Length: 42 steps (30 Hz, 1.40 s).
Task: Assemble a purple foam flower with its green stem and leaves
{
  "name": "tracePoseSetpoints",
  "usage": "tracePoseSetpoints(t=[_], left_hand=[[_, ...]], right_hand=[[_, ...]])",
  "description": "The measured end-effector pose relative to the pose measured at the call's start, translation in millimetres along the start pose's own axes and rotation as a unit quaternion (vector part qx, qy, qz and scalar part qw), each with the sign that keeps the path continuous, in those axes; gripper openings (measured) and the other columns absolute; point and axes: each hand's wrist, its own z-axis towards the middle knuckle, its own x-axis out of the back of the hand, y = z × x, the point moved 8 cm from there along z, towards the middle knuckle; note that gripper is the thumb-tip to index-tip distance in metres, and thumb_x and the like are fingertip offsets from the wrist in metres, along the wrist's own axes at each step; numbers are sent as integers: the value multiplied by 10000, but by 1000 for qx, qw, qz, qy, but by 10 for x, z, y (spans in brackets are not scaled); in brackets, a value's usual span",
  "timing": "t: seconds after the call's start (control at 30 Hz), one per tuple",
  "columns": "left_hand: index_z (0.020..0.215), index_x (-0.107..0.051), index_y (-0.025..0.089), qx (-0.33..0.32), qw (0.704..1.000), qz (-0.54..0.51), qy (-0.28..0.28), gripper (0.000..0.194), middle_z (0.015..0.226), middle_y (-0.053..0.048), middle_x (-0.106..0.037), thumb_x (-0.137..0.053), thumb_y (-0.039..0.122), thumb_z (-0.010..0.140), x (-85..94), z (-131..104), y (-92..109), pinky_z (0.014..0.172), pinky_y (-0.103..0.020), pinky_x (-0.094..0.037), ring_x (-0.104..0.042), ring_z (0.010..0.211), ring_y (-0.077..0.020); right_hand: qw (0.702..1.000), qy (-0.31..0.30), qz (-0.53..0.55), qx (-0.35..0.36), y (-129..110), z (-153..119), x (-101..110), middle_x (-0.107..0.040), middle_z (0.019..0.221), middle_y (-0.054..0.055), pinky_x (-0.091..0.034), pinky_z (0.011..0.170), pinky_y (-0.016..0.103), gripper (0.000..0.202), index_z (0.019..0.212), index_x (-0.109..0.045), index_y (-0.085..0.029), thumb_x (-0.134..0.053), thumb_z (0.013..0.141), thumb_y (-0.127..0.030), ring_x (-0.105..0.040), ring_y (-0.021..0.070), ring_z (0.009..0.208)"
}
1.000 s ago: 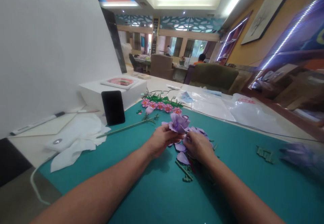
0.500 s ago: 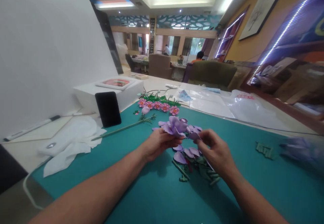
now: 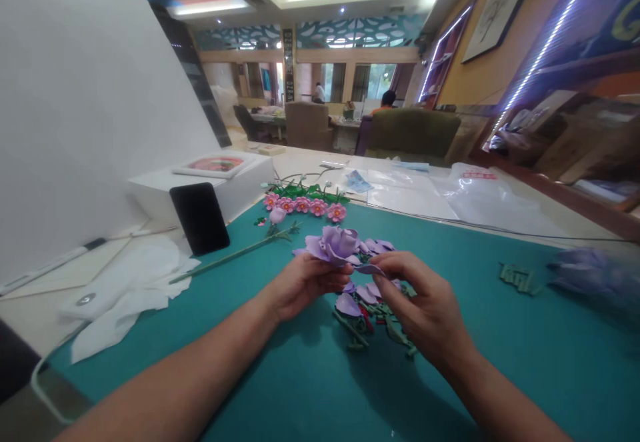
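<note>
My left hand (image 3: pixel 303 283) is closed around the underside of a purple artificial flower (image 3: pixel 336 245) with layered petals. Between the thumb and fingers of my right hand (image 3: pixel 421 290) is a single purple petal (image 3: pixel 369 269), its near end close against the flower's base; whether it is joined there I cannot tell. Below and behind my hands lies a pile of loose purple petals (image 3: pixel 349 305) and green stem pieces (image 3: pixel 351 330) on the green mat (image 3: pixel 280 389), with a bit of red among them. My right hand hides part of this pile.
Behind my hands lie pink flowers (image 3: pixel 319 207) and a long green stem (image 3: pixel 230 255) with a pale bud. A black phone (image 3: pixel 200 218) leans on a white box (image 3: pixel 250 183). White tissue (image 3: pixel 135 295) lies left; green pieces (image 3: pixel 517 278) and a blurred purple bundle (image 3: pixel 590 275) lie right.
The petal in my right hand has come nearer the flower's base and turned flatter, edge-on. My left hand still holds the flower. The whole view has shifted slightly.
</note>
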Motion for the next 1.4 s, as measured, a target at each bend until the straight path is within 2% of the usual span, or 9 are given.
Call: tracePoseSetpoints(t=[0.17,0.4,0.77,0.93,1.23,1.4], left_hand=[[825,-745,96,-6,1000,8,-13,260,839,-103,-739,-813,263,638,-7,5,-21,796,-313,-507,-668,736,-175],[847,-745,124,-10,999,36,-19,306,854,-106,-748,-829,305,615,-48,-12,-10,827,-327,-510,-687,779,-200],[867,-724,120,-29,996,63,-50,286,889,-95,-739,-814,260,635,-79,-18,18,925,-393,-484,-689,863,-219],[868,-725,129,-25,996,67,-59,303,868,-85,-738,-827,252,611,-120,-37,46,907,-408,-489,-689,851,-227],[846,-738,97,-24,999,17,-24,308,881,-110,-747,-838,282,621,-39,-13,25,886,-355,-514,-695,809,-207],[838,-730,97,-24,999,0,-21,279,866,-106,-747,-833,256,632,-78,-27,23,892,-341,-511,-697,823,-210]], right_hand=[[996,18,-58,63,-138,10,53,-627,828,48,-504,652,250,76,878,-649,-207,-585,866,-167,-621,157,776],[992,4,-86,87,-177,-5,33,-633,830,51,-517,630,246,81,889,-645,-204,-582,873,-155,-632,153,755],[986,8,-120,112,-259,-12,96,-646,854,62,-523,643,269,90,918,-648,-204,-582,873,-161,-631,167,794],[983,12,-133,124,-309,-18,117,-640,857,63,-521,651,268,89,925,-642,-200,-588,871,-156,-622,168,806],[983,36,-127,131,-332,-50,77,-623,835,55,-500,660,254,76,895,-639,-191,-593,860,-141,-595,154,785],[977,58,-134,155,-406,-70,42,-627,778,49,-494,642,250,107,880,-645,-184,-578,856,-104,-589,143,716]])
